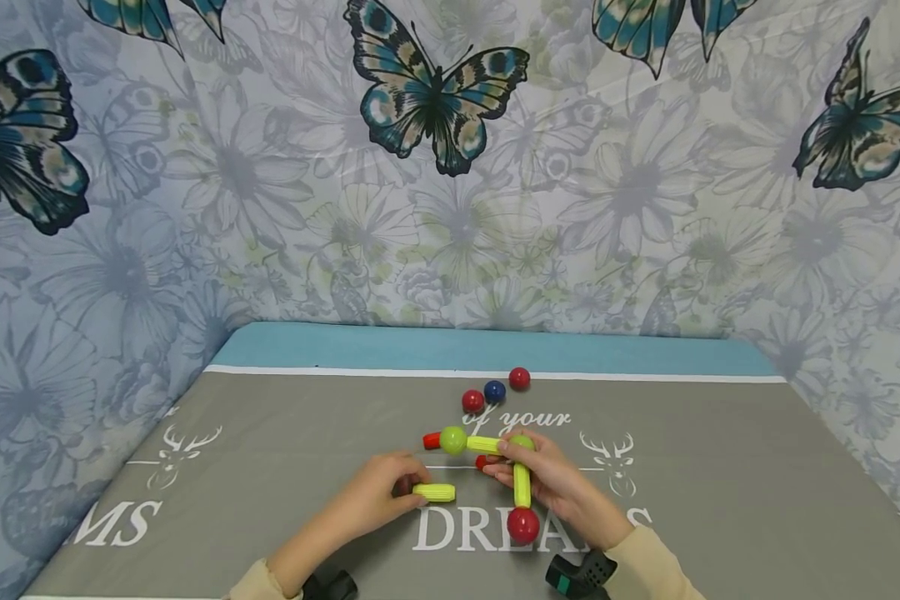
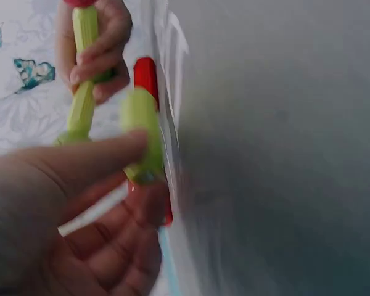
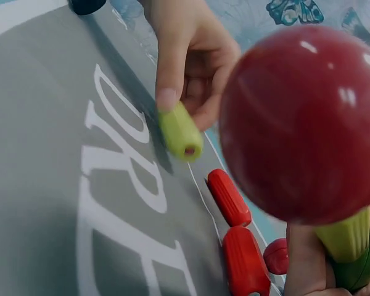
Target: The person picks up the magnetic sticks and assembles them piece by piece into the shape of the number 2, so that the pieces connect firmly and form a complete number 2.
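My left hand point(image 1: 382, 486) pinches a loose yellow-green rod point(image 1: 437, 492) between thumb and fingers, just over the mat. My right hand point(image 1: 558, 483) grips a joined piece of rods and balls at its middle green ball point(image 1: 522, 442). One yellow-green rod point(image 1: 522, 485) of that piece runs to a large red ball point(image 1: 523, 526) near the wrist. Another rod point(image 1: 483, 445) points left and ends in a green ball point(image 1: 453, 440). The left hand's rod stands apart from the joined piece. In the right wrist view the red ball covers part of the right hand.
Two red rods lie on the mat past the hands, one point(image 3: 229, 197) beyond the other point(image 3: 245, 260). Farther back sit a red ball point(image 1: 473, 402), a blue ball point(image 1: 495, 392) and another red ball point(image 1: 520, 379). A grey mat point(image 1: 285, 433) with white lettering covers the table.
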`<state>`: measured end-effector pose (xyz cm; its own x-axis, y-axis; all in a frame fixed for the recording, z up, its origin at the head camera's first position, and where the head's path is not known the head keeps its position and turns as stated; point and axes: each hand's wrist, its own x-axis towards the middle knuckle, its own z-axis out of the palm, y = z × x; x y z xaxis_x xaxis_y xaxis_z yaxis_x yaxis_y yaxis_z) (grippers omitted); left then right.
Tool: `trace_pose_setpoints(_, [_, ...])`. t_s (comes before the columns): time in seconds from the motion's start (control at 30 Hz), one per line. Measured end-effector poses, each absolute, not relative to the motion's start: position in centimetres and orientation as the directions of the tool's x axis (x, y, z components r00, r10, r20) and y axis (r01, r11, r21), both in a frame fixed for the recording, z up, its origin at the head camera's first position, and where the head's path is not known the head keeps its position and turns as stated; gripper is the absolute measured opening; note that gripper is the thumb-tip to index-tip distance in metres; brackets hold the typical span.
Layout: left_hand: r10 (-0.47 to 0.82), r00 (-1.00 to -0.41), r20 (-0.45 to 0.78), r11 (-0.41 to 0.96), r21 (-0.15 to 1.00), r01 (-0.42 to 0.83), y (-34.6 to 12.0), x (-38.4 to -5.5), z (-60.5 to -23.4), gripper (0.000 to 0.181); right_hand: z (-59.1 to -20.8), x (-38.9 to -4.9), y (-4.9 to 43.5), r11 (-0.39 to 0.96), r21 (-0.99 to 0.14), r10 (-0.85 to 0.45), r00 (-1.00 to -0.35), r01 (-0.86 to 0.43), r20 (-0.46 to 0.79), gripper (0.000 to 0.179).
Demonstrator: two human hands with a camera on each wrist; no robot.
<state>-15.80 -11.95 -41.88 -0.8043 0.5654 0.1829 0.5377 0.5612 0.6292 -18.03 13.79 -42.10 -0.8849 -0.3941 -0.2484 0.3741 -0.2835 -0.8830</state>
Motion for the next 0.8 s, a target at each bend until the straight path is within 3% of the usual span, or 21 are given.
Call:
trace_pose_setpoints(0.13, [0.595, -0.786, 0.166, 0.525, 0.660, 0.537, -12.3, -14.2, -41.0, 0.018, -42.2, -17.9, 13.5, -0.279, -0.880, -0.411, -0.876, 0.384, -0.252, 0.018])
trace_pose_setpoints(0.37, [0.704, -0.705, 0.084, 0.447, 0.720, 0.531, -12.1, -11.3, -39.8, 0.014, -42.4, -17.5, 13.0, -0.231, -0.892, -0.448, -0.857, 0.387, -0.256, 0.018])
trace_pose_setpoints(0.57, [0.695, -0.715, -0.080, 0.448, 0.826, 0.343, -12.1, -10.3, -39.5, 0.016, -42.1, -16.5, 12.5, -0.217, -0.897, -0.471, -0.846, 0.386, -0.250, 0.019])
trace_pose_setpoints(0.8, [0.698, -0.708, -0.106, 0.441, 0.843, 0.308, -12.4, -10.1, -40.1, 0.013, -42.4, -15.6, 11.5, -0.198, -0.894, -0.523, -0.815, 0.402, -0.250, 0.020])
